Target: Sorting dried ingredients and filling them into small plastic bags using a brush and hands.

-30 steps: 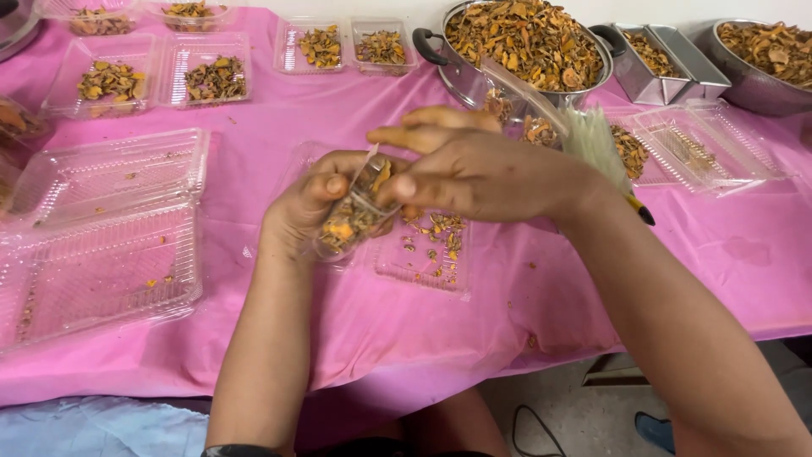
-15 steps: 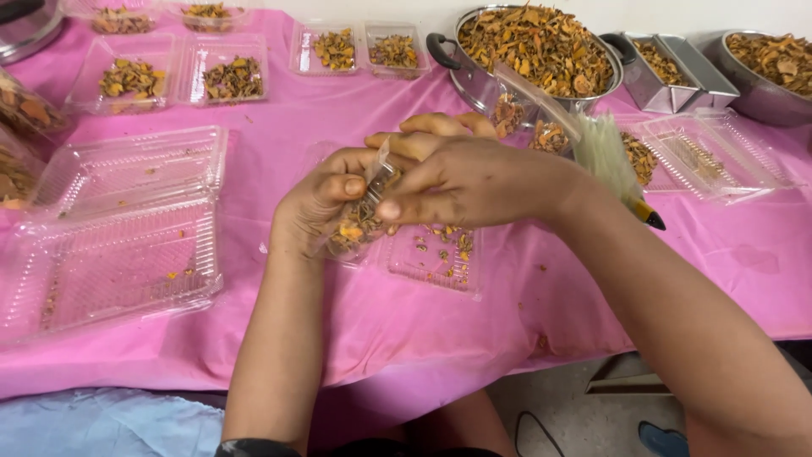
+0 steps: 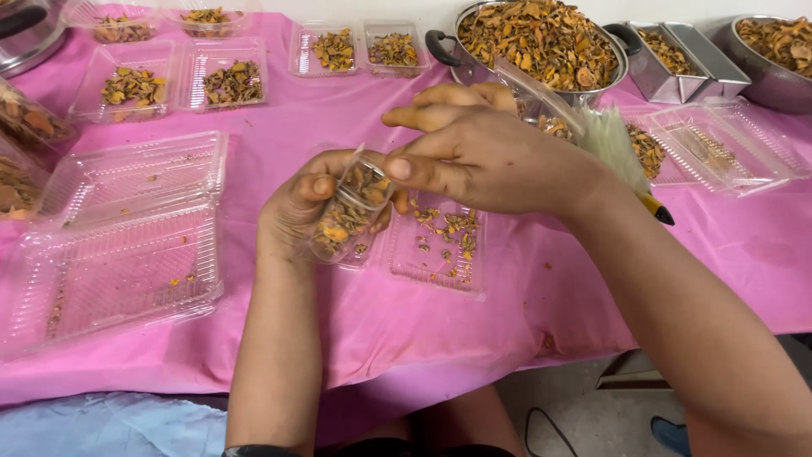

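Note:
My left hand (image 3: 298,206) holds a small clear plastic bag (image 3: 348,213) partly filled with yellow-brown dried pieces, above the pink table. My right hand (image 3: 482,152) pinches the top edge of that same bag with thumb and fingers. Just below and to the right of the bag lies a small clear tray (image 3: 440,245) with scattered dried pieces in it. Behind my right hand stands a big metal pot (image 3: 541,38) heaped with the same dried pieces.
A large open clamshell container (image 3: 118,237) lies at the left. Several small filled trays (image 3: 173,80) line the back of the pink tablecloth (image 3: 541,288). Metal pans (image 3: 677,59) and a bowl (image 3: 774,42) stand at the back right, and another open clamshell (image 3: 727,148) lies in front of them.
Both hands and the bag have stayed nearly in place. The right fingers have shifted slightly along the bag's top edge.

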